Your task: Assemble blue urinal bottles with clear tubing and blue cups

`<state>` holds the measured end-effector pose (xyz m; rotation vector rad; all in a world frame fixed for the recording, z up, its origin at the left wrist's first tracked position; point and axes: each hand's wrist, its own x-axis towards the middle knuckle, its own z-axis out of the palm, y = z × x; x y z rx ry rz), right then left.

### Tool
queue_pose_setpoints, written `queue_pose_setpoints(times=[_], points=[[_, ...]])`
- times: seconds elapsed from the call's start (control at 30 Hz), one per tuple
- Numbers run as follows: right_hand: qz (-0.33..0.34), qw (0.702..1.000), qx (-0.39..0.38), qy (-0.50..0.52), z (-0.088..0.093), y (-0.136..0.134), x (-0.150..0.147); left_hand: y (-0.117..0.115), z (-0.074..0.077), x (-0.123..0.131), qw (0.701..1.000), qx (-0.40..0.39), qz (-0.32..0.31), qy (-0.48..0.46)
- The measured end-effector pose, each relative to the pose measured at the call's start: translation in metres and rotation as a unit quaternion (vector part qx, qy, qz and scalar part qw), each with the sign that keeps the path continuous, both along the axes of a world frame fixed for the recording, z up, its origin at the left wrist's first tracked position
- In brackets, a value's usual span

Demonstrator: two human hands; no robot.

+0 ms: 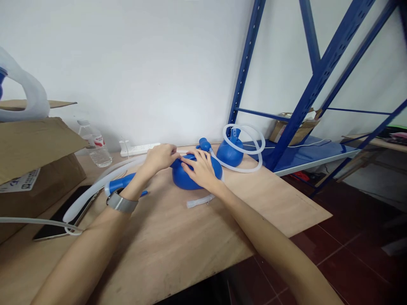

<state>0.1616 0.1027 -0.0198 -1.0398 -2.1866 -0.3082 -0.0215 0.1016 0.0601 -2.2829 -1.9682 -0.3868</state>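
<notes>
L hand (160, 156): fingers curled together, pinching at far-left edge of bulb (181, 178); watch (122, 202) on wrist.
R hand (200, 167): flat on top of bulb, fingers spread apart, palm down, not gripping.
Bulb: blue, round, lies mid worktop (178, 241), under both hands.
Short tube (199, 201): clear, on worktop just near of bulb, by R wrist.
2nd bulb (229, 153): blue, far right of 1st, close to it; white tube coil (254, 144) looped round it.
Nozzle (122, 183): blue, left of bulb, under L forearm.
Hose (92, 190): white, runs left across worktop, over phone (60, 214).
Far left: bottle (95, 146), power strip (138, 149) along wall; cardboard box (28, 161), flaps open.
Right: blue rack (305, 97), beside worktop.
</notes>
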Motion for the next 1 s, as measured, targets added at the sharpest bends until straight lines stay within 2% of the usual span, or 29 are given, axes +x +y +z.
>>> queue_pose_setpoints(times=[0.33, 0.5, 1.0], points=[[0.002, 1.000, -0.009, 0.001, 0.002, -0.001, -0.002, -0.003, -0.007, 0.007, 0.992, 0.024, 0.081, -0.094], [-0.008, 1.000, -0.014, 0.007, 0.002, -0.003, -0.002, -0.002, -0.010, 0.003, 0.984, 0.034, 0.065, -0.165], [0.003, 1.000, 0.010, -0.024, -0.001, -0.001, 0.001, 0.003, -0.007, 0.003, 0.973, -0.011, 0.081, -0.217]])
